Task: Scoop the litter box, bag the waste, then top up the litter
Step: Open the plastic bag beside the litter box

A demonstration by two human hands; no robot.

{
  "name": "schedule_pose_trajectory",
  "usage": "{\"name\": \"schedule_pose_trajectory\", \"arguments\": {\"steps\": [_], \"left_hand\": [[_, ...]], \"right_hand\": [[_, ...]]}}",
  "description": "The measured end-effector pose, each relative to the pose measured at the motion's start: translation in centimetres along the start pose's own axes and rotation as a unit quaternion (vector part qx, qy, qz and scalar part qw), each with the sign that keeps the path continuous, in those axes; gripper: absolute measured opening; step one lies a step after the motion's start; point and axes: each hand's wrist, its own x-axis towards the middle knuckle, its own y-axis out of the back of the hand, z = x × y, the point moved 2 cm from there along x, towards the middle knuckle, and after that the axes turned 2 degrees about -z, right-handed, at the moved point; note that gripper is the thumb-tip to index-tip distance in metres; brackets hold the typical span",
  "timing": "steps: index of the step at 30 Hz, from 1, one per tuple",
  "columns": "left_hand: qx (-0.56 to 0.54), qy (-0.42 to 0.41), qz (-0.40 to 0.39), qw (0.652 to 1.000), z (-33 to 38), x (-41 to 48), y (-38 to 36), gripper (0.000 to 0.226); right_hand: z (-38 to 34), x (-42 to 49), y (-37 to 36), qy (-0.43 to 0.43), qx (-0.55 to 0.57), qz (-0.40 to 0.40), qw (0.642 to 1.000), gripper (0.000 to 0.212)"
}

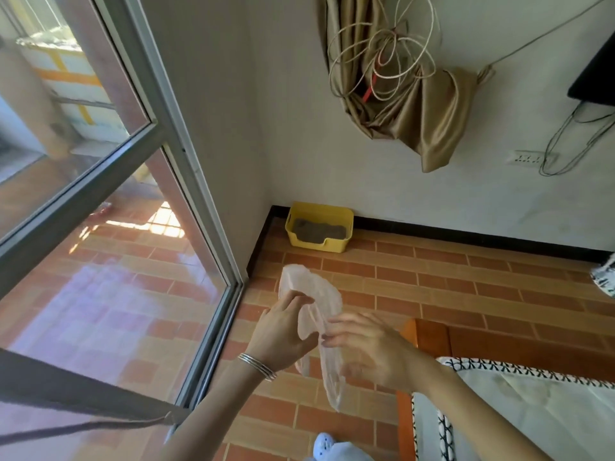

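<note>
A thin clear bag [319, 304] is held in the air over the tiled floor [466, 287], its long axis running near upright, the loose end hanging down toward the person. It is pinched near its upper part by the curled fingers of the left hand [283, 331] and gripped at mid-length by the blurred right hand [366, 347]. The yellow box [312, 245] is set well apart in the corner, its long side along the wall and its low cut edge turned to the room, with grey litter [317, 231] inside. Only floor is seen between the two. A glass door [100, 227] is seen at left, a bed frame [432, 337] at right, and a tied curtain [432, 118] above.
</note>
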Motion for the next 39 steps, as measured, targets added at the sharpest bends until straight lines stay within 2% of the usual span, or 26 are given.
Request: {"name": "schedule_pose_trajectory", "arguments": {"steps": [3, 6, 10, 14, 16, 19, 24, 27, 30, 33, 36, 39], "left_hand": [[-0.019, 0.009, 0.011, 1.0, 0.2, 2.8, -0.4, 0.059], [-0.025, 0.017, 0.005, 1.0, 0.0, 4.9, -0.7, 0.059], [-0.025, 0.008, -0.001, 1.0, -0.6, 7.4, -1.1, 0.059], [-0.011, 0.007, 0.027, 1.0, -1.2, 10.8, -1.4, 0.057], [-0.02, 0.0, 0.041, 0.999, -1.7, 12.9, -1.2, 0.056], [-0.049, -0.043, 0.048, 0.997, -3.0, 15.9, -0.5, 0.058], [-0.005, -0.077, 0.054, 0.996, -7.9, 21.2, 1.6, 0.064], [0.032, -0.064, 0.075, 0.995, -10.7, 24.6, 2.9, 0.057], [0.043, -0.07, 0.083, 0.993, -12.1, 27.5, 3.9, 0.051], [0.028, -0.083, 0.082, 0.993, -12.9, 29.9, 4.8, 0.041], [0.02, -0.104, 0.091, 0.99, -14.1, 31.5, 5.6, 0.012], [0.035, -0.117, 0.079, 0.989, -15.6, 32.7, 6.2, 0.018]], "right_hand": [[3.2, 0.8, 0.3, -0.033, -0.061, -0.037, 0.997, 0.062], [6.0, 1.7, 0.7, -0.103, -0.085, -0.043, 0.99, 0.062], [8.2, 4.2, 1.0, -0.205, -0.009, 0.023, 0.978, 0.08], [9.0, 7.4, 0.9, -0.28, 0.102, 0.021, 0.954, 0.091], [10.0, 9.1, 0.9, -0.318, 0.106, 0.045, 0.941, 0.084], [12.8, 11.6, 1.3, -0.361, 0.06, 0.114, 0.924, 0.061], [18.1, 15.5, 3.4, -0.38, 0.089, 0.182, 0.902, 0.03], [20.7, 18.1, 5.1, -0.386, 0.156, 0.205, 0.886, 0.02], [22.7, 20.8, 6.2, -0.419, 0.255, 0.211, 0.846, 0.01], [24.1, 23.1, 6.8, -0.424, 0.312, 0.243, 0.815, 0.011], [25.2, 24.9, 7.3, -0.416, 0.299, 0.236, 0.826, 0.015], [26.4, 25.9, 7.8, -0.386, 0.267, 0.216, 0.856, 0.008]]}}
